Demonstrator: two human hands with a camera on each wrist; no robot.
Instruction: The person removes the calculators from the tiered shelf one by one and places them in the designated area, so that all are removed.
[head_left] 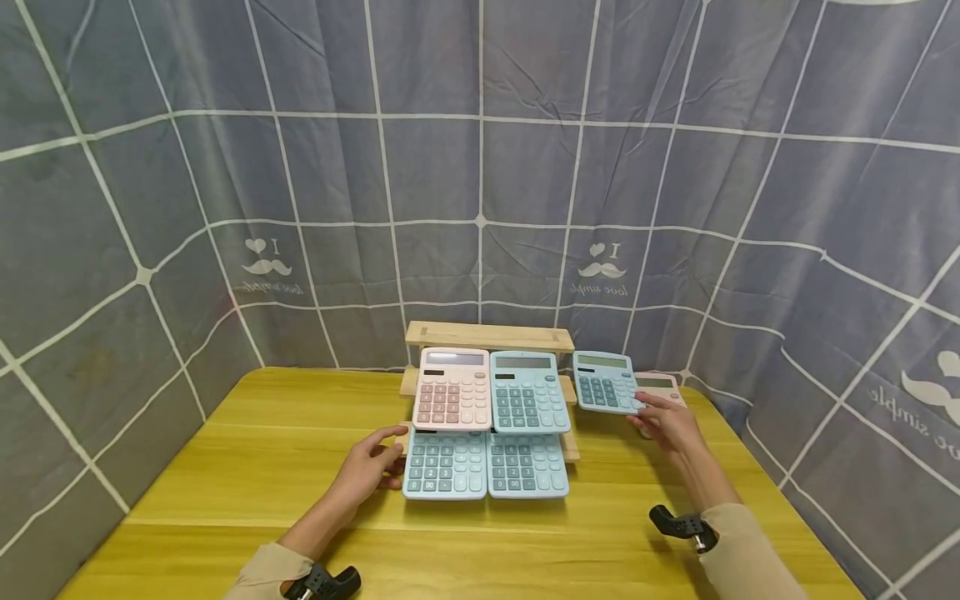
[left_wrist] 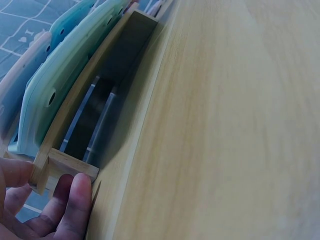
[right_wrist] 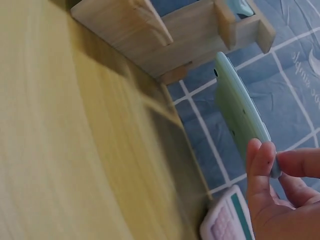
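Observation:
At the left end of a wooden stepped rack [head_left: 489, 335], my left hand [head_left: 366, 468] holds its lowest shelf, thumb and fingers around the end piece [left_wrist: 74, 164]. My right hand [head_left: 672, 427] pinches a blue calculator [head_left: 604, 383] by its lower right corner, holding it tilted up to the right of the rack; its back faces the right wrist camera. The rack's middle tier carries a pink calculator [head_left: 453, 390] and a blue calculator [head_left: 529, 393] side by side. Below them lean two more blue calculators [head_left: 446, 467] [head_left: 528, 467], their tops covered by the upper pair.
A pink calculator [head_left: 662, 382] lies at the table's back right, partly hidden by the right hand and the held calculator. The yellow wooden table [head_left: 225, 483] ends at a grey curtain [head_left: 480, 167] with white lines, which surrounds the back and sides.

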